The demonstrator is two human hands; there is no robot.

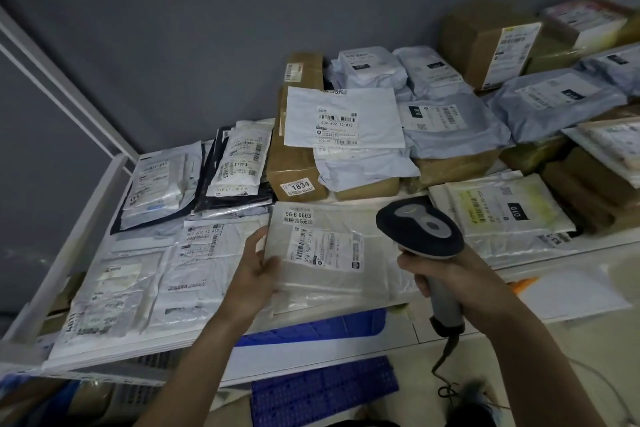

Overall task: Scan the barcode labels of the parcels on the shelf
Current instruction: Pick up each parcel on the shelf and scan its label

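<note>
White poly mailer (332, 253) at near edge of shelf (104, 191), label (327, 248) face up. Looks light, floppy, slick film, so hold by an edge, keep label flat. Left hand (256, 270) grips its left edge, thumb on top. Right hand (440, 274) clenched round scanner (420, 229) handle, head over the mailer's right side, aimed far-left.
</note>
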